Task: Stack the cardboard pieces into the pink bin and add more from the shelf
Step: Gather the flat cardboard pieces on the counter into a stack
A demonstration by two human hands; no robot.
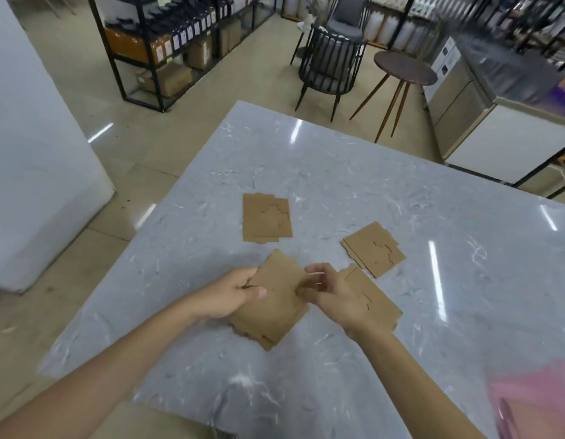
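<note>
Both hands hold a small stack of flat brown cardboard pieces (271,308) just above the grey marble table (338,172). My left hand (230,294) grips its left edge with the thumb on top. My right hand (330,294) pinches its right edge. Another cardboard piece (374,299) lies partly under my right hand. Two more flat stacks rest on the table: one (266,217) further back, one (373,248) to the right. The pink bin (537,403) shows blurred at the bottom right corner.
A black metal shelf (167,42) with bottles and cardboard boxes stands across the floor at the back left. A dark slatted chair (330,63) and a round side table (404,71) stand beyond the table. A white block (37,153) stands to the left.
</note>
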